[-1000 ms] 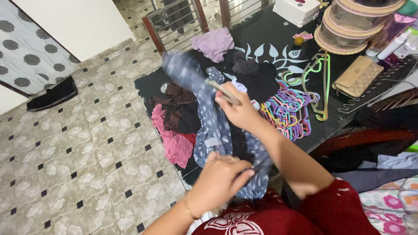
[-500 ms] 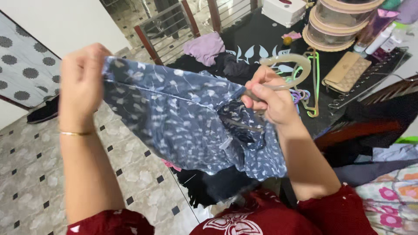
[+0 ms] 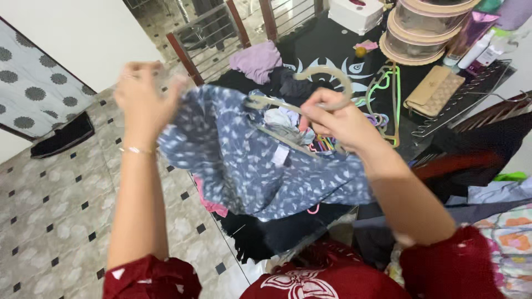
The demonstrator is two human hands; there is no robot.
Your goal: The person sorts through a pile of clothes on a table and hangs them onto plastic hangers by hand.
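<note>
A blue garment with a white print (image 3: 244, 160) is held up in the air above the near edge of the black glass table (image 3: 332, 50), well clear of the pile, probably so the cloth hangs loose and the neck opening can be found. The beige plastic hanger (image 3: 302, 102) is pinched in the right hand (image 3: 332, 119), grip closed around the neck just under the hook, with one hanger arm already poked inside the fabric. The left hand (image 3: 145, 99) is lifted at the garment's left edge; it's blurred, so whether that grip is actually closed on the cloth can't be told.

Farther back on the table, a lilac top (image 3: 256, 60) and dark clothes (image 3: 291, 83) are left in a heap, and a bunch of coloured hangers (image 3: 382, 94) is kept within easy reach on the right, next to a tan wallet (image 3: 435, 91). A stack of round lidded containers (image 3: 426, 27) is parked at the far right.

Compared with half a second ago, the garment is bunched rather than stretched flat, the hanger is tipped over and pushed deeper into the cloth, and the left hand is shifted right and looser. A second ago everything was held low over the pile.
</note>
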